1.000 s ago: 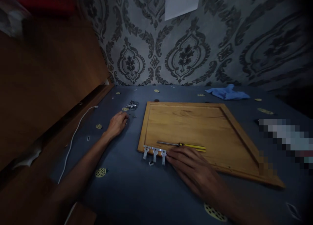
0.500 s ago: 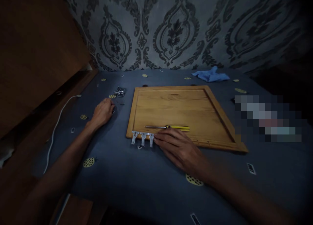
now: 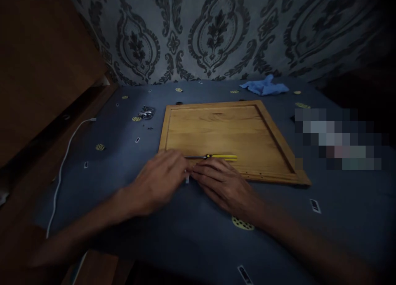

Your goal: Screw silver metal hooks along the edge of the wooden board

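Observation:
A wooden panel (image 3: 222, 132) with a raised frame lies on a blue patterned cloth. A screwdriver (image 3: 216, 156) with a yellow handle rests on its near part. My right hand (image 3: 219, 184) lies flat at the panel's near edge, fingers stretched out and pressing down. My left hand (image 3: 159, 182) has come in beside it and covers the metal bracket piece at that edge; only a small white tip (image 3: 187, 179) shows between the hands. The left hand's fingers are blurred by motion.
A small heap of metal hardware (image 3: 146, 113) lies left of the panel, with loose screws near it. A white cable (image 3: 66, 153) runs along the left by a wooden cabinet (image 3: 37, 70). A blue rag (image 3: 264, 87) lies at the back by the wallpapered wall.
My left hand has moved from near the hardware heap rightwards to the panel's near edge, now covering the metal bracket. My right hand has stayed put.

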Demonstrator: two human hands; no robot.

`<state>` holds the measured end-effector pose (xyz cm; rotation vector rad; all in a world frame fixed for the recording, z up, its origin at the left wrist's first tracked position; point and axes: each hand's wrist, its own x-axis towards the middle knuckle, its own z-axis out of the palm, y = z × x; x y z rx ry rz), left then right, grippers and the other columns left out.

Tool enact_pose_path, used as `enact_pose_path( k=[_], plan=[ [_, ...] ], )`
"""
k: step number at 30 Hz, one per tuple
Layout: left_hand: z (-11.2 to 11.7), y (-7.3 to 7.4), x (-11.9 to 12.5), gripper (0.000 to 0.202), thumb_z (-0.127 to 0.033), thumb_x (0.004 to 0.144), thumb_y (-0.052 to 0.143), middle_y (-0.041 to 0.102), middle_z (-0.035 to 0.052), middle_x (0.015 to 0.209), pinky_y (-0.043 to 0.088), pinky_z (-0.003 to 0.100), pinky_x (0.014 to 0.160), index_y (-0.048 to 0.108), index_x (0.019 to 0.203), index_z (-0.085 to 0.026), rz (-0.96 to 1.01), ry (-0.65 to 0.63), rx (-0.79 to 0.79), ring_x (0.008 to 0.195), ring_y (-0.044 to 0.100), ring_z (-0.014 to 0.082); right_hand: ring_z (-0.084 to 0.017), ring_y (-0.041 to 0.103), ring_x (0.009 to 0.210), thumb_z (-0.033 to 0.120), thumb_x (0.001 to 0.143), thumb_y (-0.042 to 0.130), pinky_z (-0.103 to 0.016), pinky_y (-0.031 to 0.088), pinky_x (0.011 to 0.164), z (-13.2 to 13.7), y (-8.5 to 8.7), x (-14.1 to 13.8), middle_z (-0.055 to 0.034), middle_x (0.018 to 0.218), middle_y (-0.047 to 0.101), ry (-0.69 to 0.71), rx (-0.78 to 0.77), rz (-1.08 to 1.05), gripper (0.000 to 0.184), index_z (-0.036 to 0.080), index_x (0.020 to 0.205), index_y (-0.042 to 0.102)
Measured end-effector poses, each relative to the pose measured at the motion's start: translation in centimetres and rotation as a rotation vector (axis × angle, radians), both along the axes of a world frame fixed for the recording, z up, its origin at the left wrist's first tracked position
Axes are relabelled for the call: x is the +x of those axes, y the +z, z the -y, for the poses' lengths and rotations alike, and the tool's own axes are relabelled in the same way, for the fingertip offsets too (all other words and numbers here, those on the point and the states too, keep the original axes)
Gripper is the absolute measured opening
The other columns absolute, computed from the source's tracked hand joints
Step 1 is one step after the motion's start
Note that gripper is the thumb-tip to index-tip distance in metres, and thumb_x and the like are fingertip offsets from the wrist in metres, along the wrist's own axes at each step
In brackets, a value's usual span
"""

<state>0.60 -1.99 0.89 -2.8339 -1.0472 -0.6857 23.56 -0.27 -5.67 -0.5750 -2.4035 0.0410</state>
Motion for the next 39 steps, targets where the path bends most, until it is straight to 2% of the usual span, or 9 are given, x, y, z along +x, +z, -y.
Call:
enact_pose_path(
  k=[4,10,14,19,20,22,26,32,39],
  plan=[
    [2.7,-0.5,1.5,0.029,-0.004,0.103,0.037,0.063,0.0047,0.077,0.052,0.032,0.07,0.056,0.086,-0.016,-0.212,-0.143,0.155,0.072,0.059,0.0199,-0.027,0.07,0.108,0.015,0.104,0.048,-0.046,0.06,0.092,0.0,-0.1,0.1,-0.0132,0.114,0.079,-0.001,-0.009,-0.005,0.028,0.011,0.118,0.072],
    [3.9,-2.4,2.2,0.018,-0.005,0.096,0.047,0.06,0.0051,0.071,0.044,0.031,0.05,0.057,0.084,-0.015,-0.403,-0.165,0.135,0.063,0.057,0.0202,-0.026,0.071,0.111,0.011,0.103,0.049,-0.046,0.06,0.093,0.1,0.0,0.3,-0.0115,0.116,0.079,-0.005,-0.027,-0.015,0.029,0.013,0.122,0.071],
    [3.7,-1.8,1.8,0.015,-0.005,0.094,0.051,0.063,0.0046,0.074,0.046,0.03,0.049,0.057,0.086,-0.016,-0.412,-0.136,0.04,0.063,0.06,0.0196,-0.026,0.071,0.111,0.012,0.103,0.049,-0.045,0.06,0.093,0.1,-0.1,0.3,-0.011,0.116,0.08,-0.007,-0.039,-0.013,0.029,0.013,0.122,0.071],
    [1.5,1.6,-1.1,0.011,-0.012,0.104,0.049,0.071,0.0019,0.09,0.05,0.027,0.056,0.057,0.108,-0.018,-0.169,-0.02,-0.235,0.07,0.067,0.0164,-0.025,0.07,0.113,0.015,0.105,0.05,-0.045,0.06,0.095,0.1,-0.4,0.3,-0.0096,0.115,0.08,-0.02,-0.058,-0.002,0.027,0.016,0.123,0.071],
    [0.9,2.1,-1.9,0.01,-0.019,0.106,0.052,0.073,0.0029,0.098,0.053,0.028,0.061,0.057,0.115,-0.02,-0.112,0.066,-0.264,0.079,0.07,0.0176,-0.025,0.07,0.112,0.014,0.105,0.05,-0.045,0.06,0.095,0.1,-0.4,0.3,-0.0098,0.115,0.08,-0.015,-0.054,0.0,0.027,0.016,0.122,0.071],
    [-0.2,2.5,-3.2,0.034,-0.031,0.102,0.064,0.072,0.0079,0.118,0.058,0.034,0.078,0.051,0.133,-0.022,-0.096,0.136,-0.326,0.104,0.072,0.025,-0.025,0.07,0.112,0.013,0.104,0.049,-0.045,0.06,0.094,0.1,-0.3,0.3,-0.0106,0.115,0.08,-0.01,-0.044,0.011,0.028,0.014,0.12,0.072],
    [-1.1,1.9,-4.0,0.067,-0.03,0.087,0.082,0.067,0.0106,0.133,0.056,0.043,0.098,0.043,0.143,-0.025,-0.153,0.149,-0.486,0.123,0.065,0.0302,-0.026,0.07,0.113,0.013,0.104,0.049,-0.046,0.061,0.093,0.1,-0.2,0.3,-0.0107,0.116,0.08,-0.018,-0.04,0.025,0.028,0.015,0.119,0.073],
    [-0.7,1.1,-3.6,0.053,-0.018,0.088,0.073,0.068,0.0047,0.122,0.056,0.038,0.09,0.048,0.134,-0.027,-0.176,0.164,-0.593,0.115,0.066,0.0272,-0.024,0.071,0.109,0.015,0.106,0.048,-0.044,0.061,0.092,0.0,-0.4,0.2,-0.0078,0.114,0.08,-0.03,-0.022,0.018,0.028,0.018,0.12,0.072],
    [-0.9,1.3,-3.7,0.062,-0.014,0.09,0.069,0.066,0.0072,0.128,0.056,0.038,0.094,0.04,0.143,-0.027,-0.17,0.14,-0.6,0.118,0.066,0.0269,-0.024,0.07,0.11,0.014,0.107,0.046,-0.043,0.06,0.092,0.1,-0.3,0.3,-0.0092,0.113,0.081,-0.039,0.003,0.021,0.028,0.013,0.115,0.073]
  ],
)
